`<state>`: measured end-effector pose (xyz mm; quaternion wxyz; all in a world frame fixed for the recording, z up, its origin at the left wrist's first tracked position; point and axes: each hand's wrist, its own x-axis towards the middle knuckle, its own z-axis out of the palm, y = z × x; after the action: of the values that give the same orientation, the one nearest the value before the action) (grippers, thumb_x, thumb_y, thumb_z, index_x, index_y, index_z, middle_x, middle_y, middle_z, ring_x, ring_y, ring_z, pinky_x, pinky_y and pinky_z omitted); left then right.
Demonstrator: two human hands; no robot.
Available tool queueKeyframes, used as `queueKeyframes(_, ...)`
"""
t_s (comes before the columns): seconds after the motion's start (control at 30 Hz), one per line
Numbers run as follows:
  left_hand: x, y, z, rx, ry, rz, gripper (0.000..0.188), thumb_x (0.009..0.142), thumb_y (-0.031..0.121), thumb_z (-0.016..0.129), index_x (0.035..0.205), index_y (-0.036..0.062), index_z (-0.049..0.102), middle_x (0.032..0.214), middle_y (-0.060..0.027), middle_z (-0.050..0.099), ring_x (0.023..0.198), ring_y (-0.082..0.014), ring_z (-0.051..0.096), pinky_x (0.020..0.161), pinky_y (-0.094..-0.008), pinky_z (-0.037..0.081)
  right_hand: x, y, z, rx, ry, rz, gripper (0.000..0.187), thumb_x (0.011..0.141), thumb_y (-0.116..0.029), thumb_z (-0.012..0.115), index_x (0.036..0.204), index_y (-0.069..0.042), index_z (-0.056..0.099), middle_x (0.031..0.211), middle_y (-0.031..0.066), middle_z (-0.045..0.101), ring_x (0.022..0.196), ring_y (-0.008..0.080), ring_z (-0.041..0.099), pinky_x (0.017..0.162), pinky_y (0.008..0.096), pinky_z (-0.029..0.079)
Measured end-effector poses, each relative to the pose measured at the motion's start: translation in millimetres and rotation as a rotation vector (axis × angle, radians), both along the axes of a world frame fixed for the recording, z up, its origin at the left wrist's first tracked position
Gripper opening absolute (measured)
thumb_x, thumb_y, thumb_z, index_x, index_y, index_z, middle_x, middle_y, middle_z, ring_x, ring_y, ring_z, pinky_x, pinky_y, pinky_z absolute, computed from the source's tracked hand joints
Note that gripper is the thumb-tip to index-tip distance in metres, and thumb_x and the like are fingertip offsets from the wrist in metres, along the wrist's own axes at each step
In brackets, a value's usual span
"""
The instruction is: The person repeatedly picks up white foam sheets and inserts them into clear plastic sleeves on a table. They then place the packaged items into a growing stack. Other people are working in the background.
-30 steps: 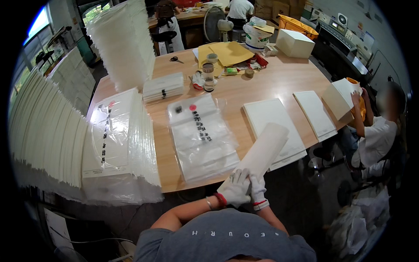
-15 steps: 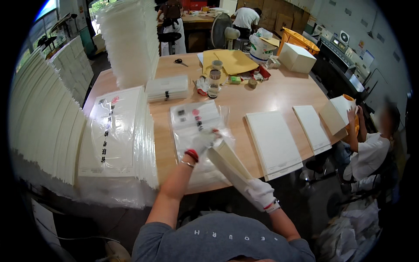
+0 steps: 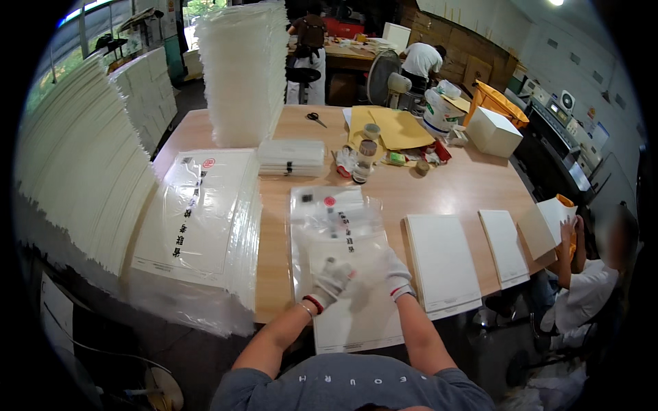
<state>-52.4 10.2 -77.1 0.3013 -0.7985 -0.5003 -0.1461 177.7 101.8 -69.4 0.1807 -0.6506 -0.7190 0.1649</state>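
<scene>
A white paper stack (image 3: 356, 318) lies in front of me, its near end reaching past the table's front edge. Its far part is under the clear plastic of a printed plastic bag (image 3: 299, 222), which rests on more such bags. My left hand (image 3: 332, 284), in a white glove with a red cuff, is on the left part of the paper; its fingers are smeared by motion. My right hand (image 3: 397, 274), gloved too, grips the stack's right edge, its far fingers blurred.
At left lies a pile of filled bags (image 3: 199, 219) beside tall white stacks (image 3: 75, 164). Two paper piles (image 3: 444, 264) (image 3: 504, 246) lie at right. Farther back are scissors (image 3: 316, 119), a clear bottle (image 3: 364, 161) and yellow envelopes (image 3: 397, 129). A seated person (image 3: 582, 294) handles a white block at right.
The paper stack, tilted in my right hand before, now lies flat with its far part under the plastic. My right hand has moved up along its edge. The view has shifted slightly.
</scene>
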Motion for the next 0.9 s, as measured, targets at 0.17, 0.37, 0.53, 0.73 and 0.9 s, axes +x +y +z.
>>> queueKeyframes(0.17,-35,-16,21,-0.44,-1.058,0.256,0.024,0.078,0.009,0.054,0.101,0.0029,0.048,0.092,-0.0176,0.052,0.077,-0.0315,0.053,0.068,-0.0375,0.046,8,-48,37,-0.009,0.088,-0.043,0.017,0.083,-0.016,0.052,0.099,-0.011,0.049,0.08,0.0197,0.059,0.074,0.0391,0.058,0.064,0.0477,0.044)
queueKeyframes(0.37,-41,-45,13,-0.469,-1.208,0.318,0.013,0.08,0.007,0.052,0.089,0.0019,0.045,0.076,-0.0173,0.051,0.069,-0.0324,0.054,0.063,-0.0403,0.045,9,-90,54,0.113,0.188,0.033,0.011,0.08,-0.016,0.057,0.079,-0.005,0.052,0.074,0.0178,0.057,0.071,0.0365,0.057,0.063,0.0451,0.044)
queueKeyframes(0.53,-30,-62,35,-0.847,-1.043,0.552,0.023,0.085,0.023,0.048,0.096,0.0027,0.045,0.092,-0.0281,0.056,0.085,-0.0423,0.056,0.069,-0.0506,0.044,14,-100,23,-0.033,0.06,0.08,0.017,0.076,-0.017,0.061,0.069,-0.004,0.052,0.068,0.0172,0.055,0.065,0.0364,0.054,0.058,0.0431,0.043)
queueKeyframes(0.73,-28,-100,1,-0.713,-0.909,0.377,0.025,0.082,0.023,0.051,0.096,0.0027,0.046,0.09,-0.0248,0.057,0.084,-0.0418,0.056,0.069,-0.0502,0.044,36,-151,15,0.142,0.102,0.152,0.017,0.073,-0.02,0.064,0.071,-0.005,0.057,0.101,0.0204,0.054,0.084,0.0361,0.056,0.071,0.0406,0.047)
queueKeyframes(0.9,-20,-112,19,-0.777,-1.097,0.412,0.022,0.08,0.016,0.055,0.092,0.0,0.046,0.091,-0.0223,0.057,0.084,-0.0387,0.057,0.069,-0.0456,0.045,28,-143,13,0.29,0.11,0.038,0.029,0.074,-0.028,0.065,0.068,-0.002,0.054,0.097,0.0199,0.052,0.08,0.0346,0.055,0.068,0.04,0.045)
